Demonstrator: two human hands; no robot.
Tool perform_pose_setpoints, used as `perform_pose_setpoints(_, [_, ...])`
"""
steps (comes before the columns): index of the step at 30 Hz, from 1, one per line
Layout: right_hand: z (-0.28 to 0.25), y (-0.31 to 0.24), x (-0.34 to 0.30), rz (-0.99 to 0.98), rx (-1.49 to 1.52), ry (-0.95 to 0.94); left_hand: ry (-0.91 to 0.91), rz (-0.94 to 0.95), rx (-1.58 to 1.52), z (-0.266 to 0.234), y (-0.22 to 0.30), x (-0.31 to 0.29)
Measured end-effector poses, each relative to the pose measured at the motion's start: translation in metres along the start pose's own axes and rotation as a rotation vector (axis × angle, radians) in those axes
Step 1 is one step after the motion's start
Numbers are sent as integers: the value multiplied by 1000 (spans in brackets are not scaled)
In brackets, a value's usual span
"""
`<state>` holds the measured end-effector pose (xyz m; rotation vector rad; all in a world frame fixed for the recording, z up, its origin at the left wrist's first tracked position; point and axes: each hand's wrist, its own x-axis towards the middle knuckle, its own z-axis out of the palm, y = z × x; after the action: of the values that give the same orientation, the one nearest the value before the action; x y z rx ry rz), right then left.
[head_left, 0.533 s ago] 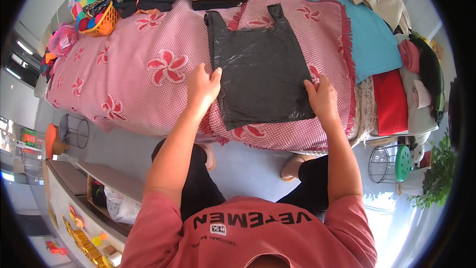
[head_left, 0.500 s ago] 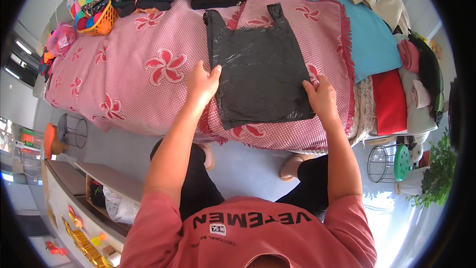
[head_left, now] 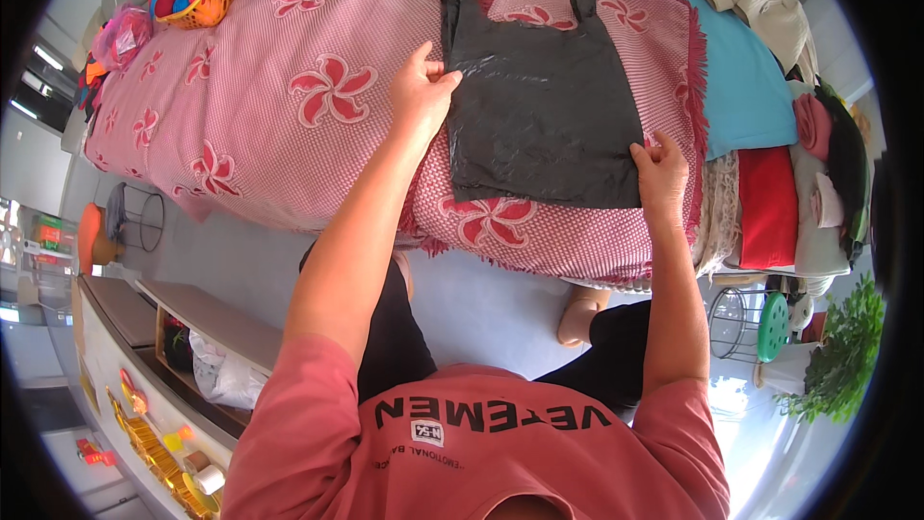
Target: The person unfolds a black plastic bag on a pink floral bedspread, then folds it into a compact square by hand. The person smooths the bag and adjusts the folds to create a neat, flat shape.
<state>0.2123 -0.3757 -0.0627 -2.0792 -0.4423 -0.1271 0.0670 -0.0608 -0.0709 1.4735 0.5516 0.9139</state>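
Black bag (head_left: 544, 111): spread flat, upper centre (what remains, unclear)
Left hand (head_left: 421, 98): pinching its left edge
Right hand (head_left: 662, 178): pinching lower right

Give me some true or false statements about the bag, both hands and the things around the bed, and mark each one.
1. The bag is black. True.
2. The left grip is on the basket. False: it holds the bag's left edge.
3. The right grip is at the bag's right edge. True.
4. The basket is blue. False: it is orange.
5. The plant is left of the green stool. False: it is on the right.
6. The bag is over the pink blanket. True.
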Motion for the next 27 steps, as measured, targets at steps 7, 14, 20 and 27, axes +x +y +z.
perform_pose_setpoints(7, [-25,-13,4,120,15,-234,-116,45,732,-20,34,-51])
perform_pose_setpoints(14, [-51,-27,-11,232,88,-457,-530,-246,868,-46,62,-91])
perform_pose_setpoints(20, [-29,-24,-11,325,239,-423,-556,-309,765,-37,44,-99])
perform_pose_setpoints(27, [-31,-20,-7,416,260,-492,-417,-595,243,-39,57,-85])
